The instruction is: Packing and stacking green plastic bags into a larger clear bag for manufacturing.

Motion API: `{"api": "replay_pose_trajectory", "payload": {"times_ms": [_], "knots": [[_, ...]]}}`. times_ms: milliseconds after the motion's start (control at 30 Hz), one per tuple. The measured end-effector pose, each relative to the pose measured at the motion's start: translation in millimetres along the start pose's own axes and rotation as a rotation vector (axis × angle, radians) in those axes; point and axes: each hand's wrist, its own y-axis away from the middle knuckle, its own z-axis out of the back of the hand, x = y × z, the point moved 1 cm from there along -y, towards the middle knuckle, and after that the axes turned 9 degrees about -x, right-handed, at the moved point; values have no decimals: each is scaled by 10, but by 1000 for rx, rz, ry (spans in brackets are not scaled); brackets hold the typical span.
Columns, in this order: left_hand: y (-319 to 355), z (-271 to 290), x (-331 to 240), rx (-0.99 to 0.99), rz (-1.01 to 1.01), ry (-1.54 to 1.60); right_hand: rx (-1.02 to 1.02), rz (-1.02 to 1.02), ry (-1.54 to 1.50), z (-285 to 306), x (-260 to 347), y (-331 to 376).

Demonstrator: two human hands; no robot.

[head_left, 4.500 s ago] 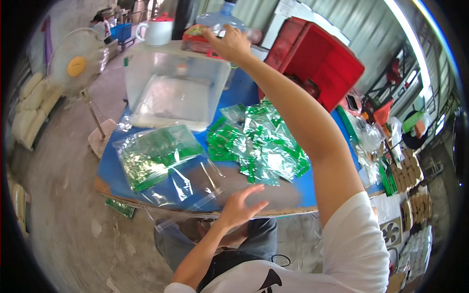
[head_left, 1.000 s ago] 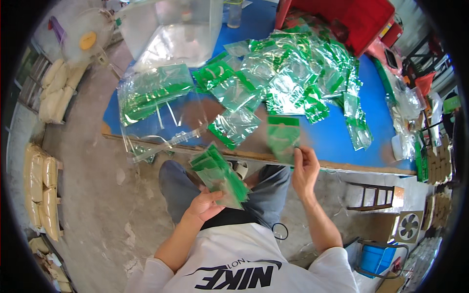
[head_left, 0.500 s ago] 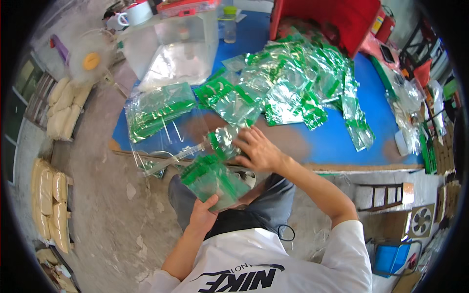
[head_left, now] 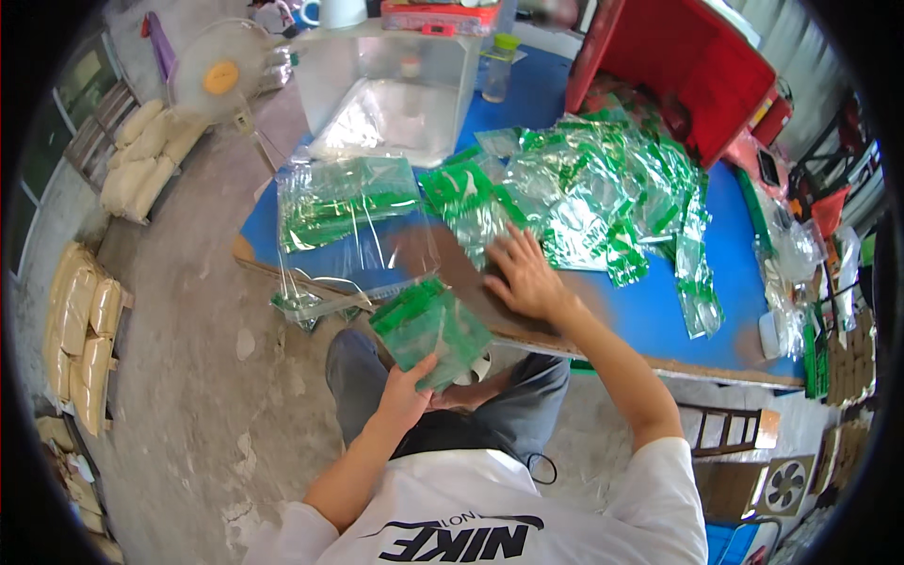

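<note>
Packets near frame centre, pinched by my left hand, could slip if its grip slackens; my right hand is spread at the pile.

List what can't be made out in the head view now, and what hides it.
In the head view:
Left hand: some fingers hidden behind the held green-and-clear plastic pouches, whose overlap hides their count.
Right hand: contact with the loose pouch at its fingertips is unclear; the fingers cover their undersides.
White mug: top cut off by the upper edge.
Pedestal fan: blades too blurred to count.
</note>
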Motion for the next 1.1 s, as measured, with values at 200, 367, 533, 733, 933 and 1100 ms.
{"api": "replay_pose_trajectory", "payload": {"times_ms": [200,367,533,733,933,1100], "knots": [[-118,36,-9,116,20,36,231,-14,-567,286,551,214],[-192,35,17,145,37,24,-180,-176,118,126,-669,-352],[-39,234,56,128,137,171,222,-232,194,-123,136,-199],[38,300,39,152,146,136,-83,-353,-61,149,302,-142],[54,133,36,147,139,88,127,-120,21,249,555,434],[-5,-127,172,40,92,112,140,-153,-463,338,705,524]]}}
